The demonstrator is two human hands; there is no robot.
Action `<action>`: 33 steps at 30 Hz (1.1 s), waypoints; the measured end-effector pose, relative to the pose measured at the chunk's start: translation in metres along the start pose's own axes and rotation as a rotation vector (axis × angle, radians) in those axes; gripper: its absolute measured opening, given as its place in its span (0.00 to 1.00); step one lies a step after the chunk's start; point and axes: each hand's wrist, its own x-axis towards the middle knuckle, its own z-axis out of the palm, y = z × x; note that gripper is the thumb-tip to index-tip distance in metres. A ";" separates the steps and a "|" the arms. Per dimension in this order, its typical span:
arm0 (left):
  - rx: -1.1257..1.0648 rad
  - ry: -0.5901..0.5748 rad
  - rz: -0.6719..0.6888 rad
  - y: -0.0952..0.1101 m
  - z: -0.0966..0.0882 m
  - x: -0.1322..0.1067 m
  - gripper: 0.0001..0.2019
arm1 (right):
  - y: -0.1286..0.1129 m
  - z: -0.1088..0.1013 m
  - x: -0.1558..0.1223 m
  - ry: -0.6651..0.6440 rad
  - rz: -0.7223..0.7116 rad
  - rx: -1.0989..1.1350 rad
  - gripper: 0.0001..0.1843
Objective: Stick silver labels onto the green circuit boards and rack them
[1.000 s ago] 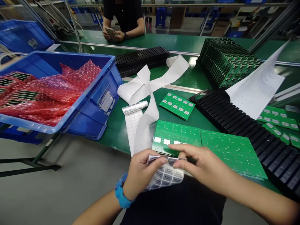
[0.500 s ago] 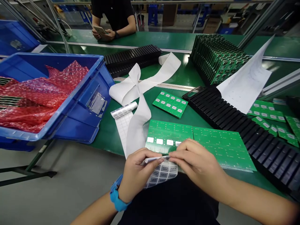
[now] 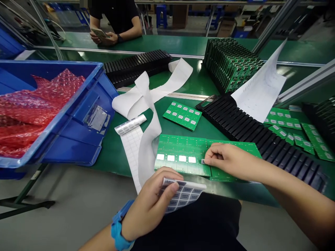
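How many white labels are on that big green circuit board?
4 white labels in a row on the green circuit board, left of the right hand, which may hide more.

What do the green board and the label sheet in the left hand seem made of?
The green circuit-board panel looks like fibreglass laminate under satin solder mask: it lies flat, with printed pads. The label sheet in the left hand looks like coated paper or film, bending easily.

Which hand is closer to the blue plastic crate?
Left hand: it holds a label sheet below the crate; the right hand, farther off, rests on a green circuit board.
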 end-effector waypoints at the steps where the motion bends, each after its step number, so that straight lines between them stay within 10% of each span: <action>1: 0.023 -0.021 0.024 0.001 0.001 0.000 0.09 | 0.000 0.002 0.001 0.010 -0.003 -0.015 0.12; 13: 0.168 -0.054 0.015 -0.003 0.005 0.008 0.10 | -0.005 0.017 -0.013 0.376 -0.224 -0.522 0.07; 21: 0.085 -0.021 0.009 0.000 0.005 0.010 0.14 | 0.018 -0.009 -0.017 -0.035 -0.089 0.136 0.11; 33: 0.125 0.046 -0.041 0.000 0.006 0.014 0.14 | 0.025 0.016 -0.019 0.222 -0.198 -0.133 0.06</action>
